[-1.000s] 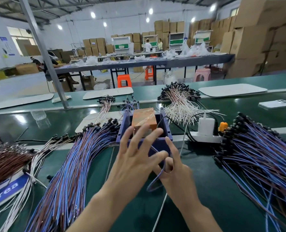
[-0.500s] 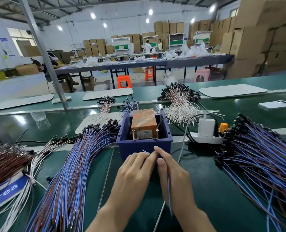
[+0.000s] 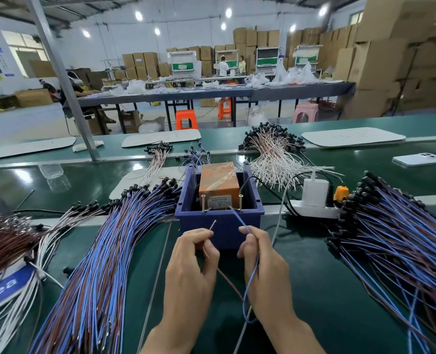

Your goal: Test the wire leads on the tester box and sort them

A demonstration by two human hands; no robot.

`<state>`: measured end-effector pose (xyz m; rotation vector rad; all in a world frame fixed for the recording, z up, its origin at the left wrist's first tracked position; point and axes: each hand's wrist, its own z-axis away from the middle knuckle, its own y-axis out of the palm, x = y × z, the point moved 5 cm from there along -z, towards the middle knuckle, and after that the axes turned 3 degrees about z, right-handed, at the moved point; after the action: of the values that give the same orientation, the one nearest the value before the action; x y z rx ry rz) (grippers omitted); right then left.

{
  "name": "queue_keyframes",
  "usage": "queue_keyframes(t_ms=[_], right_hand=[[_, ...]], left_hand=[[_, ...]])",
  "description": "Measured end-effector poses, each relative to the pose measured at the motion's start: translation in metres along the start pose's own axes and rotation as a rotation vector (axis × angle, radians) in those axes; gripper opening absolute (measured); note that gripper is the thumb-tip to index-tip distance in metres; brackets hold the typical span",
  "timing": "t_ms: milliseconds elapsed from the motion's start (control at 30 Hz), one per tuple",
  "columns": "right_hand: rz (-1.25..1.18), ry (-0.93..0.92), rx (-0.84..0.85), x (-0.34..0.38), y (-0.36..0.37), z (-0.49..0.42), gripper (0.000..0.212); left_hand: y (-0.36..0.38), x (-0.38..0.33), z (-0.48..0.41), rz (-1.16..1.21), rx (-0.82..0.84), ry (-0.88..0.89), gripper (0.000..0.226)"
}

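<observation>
Gripped a brown lead (image 3: 212, 225) in the left hand (image 3: 191, 267), bare tip raised in front of the near wall of the tester box (image 3: 186, 223). Pinched a blue lead (image 3: 239, 220) in the right hand (image 3: 262, 267), tip reaching over that wall toward the right screw post (image 3: 240, 201). Flanked by a left lead pile (image 3: 104, 251) and a right lead pile (image 3: 395, 238).

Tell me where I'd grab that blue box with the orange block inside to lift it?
Probably the left and right walls of the blue box, one grip on each, coming down from above. Its top is open and its rim juts out like a lip. Avoid the near edge: two upright screws stand there, and the blue wire pinched in the right hand reaches toward them.
</observation>
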<state>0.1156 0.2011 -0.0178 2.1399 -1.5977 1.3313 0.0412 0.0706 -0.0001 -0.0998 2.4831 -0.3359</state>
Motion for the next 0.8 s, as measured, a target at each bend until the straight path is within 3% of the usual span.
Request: queue_keyframes(t_ms=[133,267,433,667,800], right_hand=[[-0.050,0.078,-0.019,-0.006,0.006,-0.002,0.024],[-0.075,0.082,-0.046,-0.008,0.009,-0.007,0.022],[-0.130,0.130,-0.103,-0.012,0.013,-0.013,0.023],[-0.155,0.168,-0.110,-0.018,0.017,-0.014,0.024],[-0.158,0.188,-0.101,-0.020,0.016,-0.013,0.025]], left_hand=[[0.002,0.007,0.002,0.081,-0.034,-0.097,0.020],[0.005,0.023,0.003,0.127,-0.071,-0.199,0.029],[0.013,0.029,-0.006,0.049,-0.064,-0.172,0.039],[0.017,0.037,-0.012,0.109,-0.125,-0.190,0.015],[0.016,0.041,-0.011,0.155,-0.134,-0.212,0.014]])
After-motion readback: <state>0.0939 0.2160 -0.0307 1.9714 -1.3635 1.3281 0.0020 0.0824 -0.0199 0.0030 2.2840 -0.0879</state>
